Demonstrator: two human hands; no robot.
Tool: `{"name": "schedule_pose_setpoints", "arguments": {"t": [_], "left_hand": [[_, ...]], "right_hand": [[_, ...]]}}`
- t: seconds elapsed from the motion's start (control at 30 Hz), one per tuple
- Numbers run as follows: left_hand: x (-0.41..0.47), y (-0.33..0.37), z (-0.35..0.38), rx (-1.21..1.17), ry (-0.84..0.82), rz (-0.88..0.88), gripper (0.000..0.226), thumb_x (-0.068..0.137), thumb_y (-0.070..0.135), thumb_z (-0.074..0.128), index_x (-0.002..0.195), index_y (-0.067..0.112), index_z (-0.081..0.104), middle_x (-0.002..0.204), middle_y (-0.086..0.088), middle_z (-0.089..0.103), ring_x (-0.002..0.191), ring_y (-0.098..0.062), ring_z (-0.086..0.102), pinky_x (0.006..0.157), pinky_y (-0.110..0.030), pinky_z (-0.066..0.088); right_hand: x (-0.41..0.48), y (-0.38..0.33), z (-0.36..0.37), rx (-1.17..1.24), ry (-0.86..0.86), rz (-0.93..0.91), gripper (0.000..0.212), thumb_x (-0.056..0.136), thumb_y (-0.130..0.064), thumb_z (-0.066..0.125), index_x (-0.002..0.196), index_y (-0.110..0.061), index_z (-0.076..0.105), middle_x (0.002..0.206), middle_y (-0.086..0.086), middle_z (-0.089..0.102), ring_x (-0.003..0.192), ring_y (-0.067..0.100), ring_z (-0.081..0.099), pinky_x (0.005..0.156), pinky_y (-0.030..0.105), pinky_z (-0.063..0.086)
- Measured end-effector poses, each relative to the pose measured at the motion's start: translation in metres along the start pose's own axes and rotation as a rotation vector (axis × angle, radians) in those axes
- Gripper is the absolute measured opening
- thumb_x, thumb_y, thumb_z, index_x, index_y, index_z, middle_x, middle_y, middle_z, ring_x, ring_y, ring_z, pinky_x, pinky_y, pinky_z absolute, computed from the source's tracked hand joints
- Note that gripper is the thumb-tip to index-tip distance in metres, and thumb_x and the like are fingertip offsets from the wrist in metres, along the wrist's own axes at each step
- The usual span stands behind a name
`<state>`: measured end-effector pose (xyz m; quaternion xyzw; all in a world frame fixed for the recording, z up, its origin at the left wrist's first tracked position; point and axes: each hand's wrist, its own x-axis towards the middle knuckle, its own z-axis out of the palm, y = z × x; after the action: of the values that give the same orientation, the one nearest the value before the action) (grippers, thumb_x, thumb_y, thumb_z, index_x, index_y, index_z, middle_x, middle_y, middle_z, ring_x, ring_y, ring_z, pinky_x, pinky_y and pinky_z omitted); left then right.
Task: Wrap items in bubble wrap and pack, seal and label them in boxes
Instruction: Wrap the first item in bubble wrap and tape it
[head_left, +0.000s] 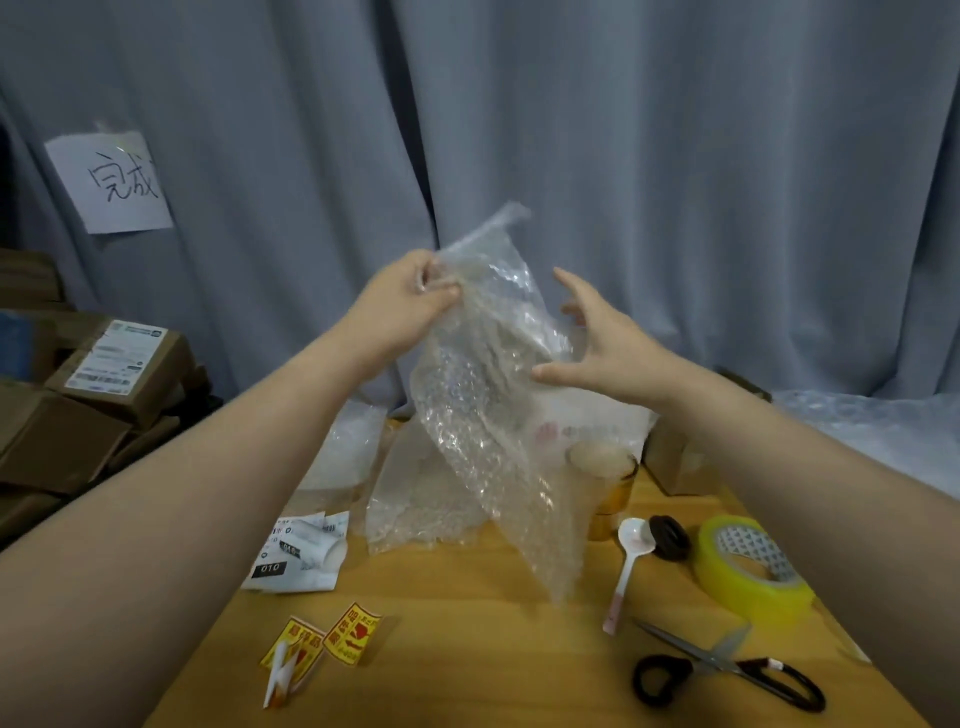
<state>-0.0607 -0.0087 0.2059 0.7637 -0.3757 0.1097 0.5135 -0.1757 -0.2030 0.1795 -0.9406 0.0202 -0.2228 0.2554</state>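
While aloft, wrap (483, 395) in left grip (408, 304)

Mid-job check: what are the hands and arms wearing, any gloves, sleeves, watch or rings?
The left hand and right hand are bare: no gloves. The left forearm and right forearm are bare too, with no sleeve edge, watch or bracelet in view. No ring shows plainly; a glint at the left hand may just be the bubble wrap.

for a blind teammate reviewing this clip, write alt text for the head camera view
A person holds up a sheet of bubble wrap above a wooden table, the left hand pinching its top edge and the right hand open at its side. A tape roll, scissors and a spoon lie below.
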Motion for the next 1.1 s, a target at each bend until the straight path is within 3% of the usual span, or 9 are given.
{"name": "schedule_pose_setpoints", "arguments": {"t": [0.07,0.17,0.37,0.57,0.7,0.83,0.97,1.03,1.1], "left_hand": [[-0.004,0.001,-0.009,-0.249,0.040,-0.106,0.016,0.091,0.002,0.052,0.083,0.017,0.052,0.078,0.002,0.058,0.068,-0.007,0.056,0.060,-0.015,0.046],[-0.010,-0.005,-0.018,-0.384,0.113,-0.231,0.020,0.091,0.001,0.046,0.081,0.018,0.051,0.070,0.003,0.058,0.052,-0.005,0.056,0.041,-0.015,0.041],[-0.024,-0.036,-0.025,-0.135,0.165,-0.299,0.004,0.086,0.013,0.054,0.086,0.017,0.053,0.078,-0.009,0.061,0.064,-0.021,0.057,0.044,-0.021,0.042],[-0.064,-0.106,0.001,-0.013,0.154,-0.470,0.007,0.084,0.009,0.052,0.090,0.010,0.054,0.072,-0.009,0.056,0.060,-0.020,0.050,0.048,-0.025,0.037],[-0.080,-0.142,0.020,-0.084,0.234,-0.502,0.031,0.085,0.007,0.054,0.116,0.006,0.046,0.081,-0.012,0.059,0.057,-0.016,0.053,0.046,-0.024,0.043],[-0.078,-0.162,0.031,0.275,0.292,-0.455,0.072,0.084,0.026,0.069,0.142,0.018,0.026,0.144,-0.012,0.032,0.122,-0.028,0.045,0.098,-0.036,0.041],[-0.084,-0.147,0.043,0.850,0.233,-0.084,0.093,0.078,0.039,0.071,0.150,0.026,0.013,0.158,-0.013,0.003,0.145,-0.032,0.003,0.113,-0.049,-0.004],[-0.093,-0.135,0.061,0.839,0.114,0.264,0.070,0.082,0.036,0.063,0.144,0.022,0.032,0.153,-0.014,0.022,0.140,-0.029,0.016,0.113,-0.052,0.006],[-0.108,-0.125,0.084,0.671,-0.245,0.262,0.040,0.091,0.033,0.052,0.129,0.024,0.047,0.142,-0.004,0.040,0.129,-0.019,0.034,0.111,-0.041,0.022]], "right_hand": [[-0.005,0.018,0.003,-0.110,0.008,0.139,0.081,0.077,-0.039,0.075,0.145,-0.027,0.032,0.144,-0.003,0.045,0.130,0.020,0.043,0.105,0.041,0.039],[-0.010,0.038,0.004,-0.142,0.114,0.255,0.011,0.085,-0.028,0.067,0.087,-0.017,0.064,0.086,0.001,0.065,0.091,0.027,0.061,0.078,0.035,0.044],[-0.022,0.037,0.019,0.277,0.181,0.306,0.013,0.088,-0.013,0.066,0.081,-0.008,0.058,0.062,0.007,0.061,0.056,0.019,0.056,0.066,0.036,0.049],[-0.046,0.066,0.092,-0.085,0.089,0.248,0.017,0.091,-0.028,0.063,0.092,-0.012,0.058,0.097,0.004,0.060,0.086,0.019,0.055,0.071,0.030,0.042],[-0.057,0.082,0.129,-0.239,0.146,0.211,0.014,0.095,-0.025,0.055,0.100,-0.012,0.058,0.107,0.001,0.052,0.085,0.013,0.044,0.061,0.026,0.031],[-0.053,0.091,0.142,-0.326,0.145,0.217,0.013,0.096,-0.020,0.052,0.100,-0.010,0.060,0.113,0.003,0.053,0.074,0.021,0.051,0.051,0.028,0.035],[-0.046,0.102,0.143,-0.337,0.106,0.229,0.011,0.095,-0.010,0.051,0.101,-0.005,0.059,0.119,0.008,0.046,0.074,0.028,0.054,0.061,0.036,0.047],[-0.044,0.108,0.144,-0.323,0.101,0.234,0.013,0.094,-0.010,0.053,0.102,-0.005,0.061,0.123,0.010,0.044,0.078,0.029,0.055,0.064,0.036,0.048],[-0.044,0.114,0.143,-0.357,0.115,0.244,0.013,0.094,-0.014,0.055,0.103,-0.007,0.062,0.124,0.009,0.044,0.078,0.025,0.051,0.057,0.027,0.040]]}}
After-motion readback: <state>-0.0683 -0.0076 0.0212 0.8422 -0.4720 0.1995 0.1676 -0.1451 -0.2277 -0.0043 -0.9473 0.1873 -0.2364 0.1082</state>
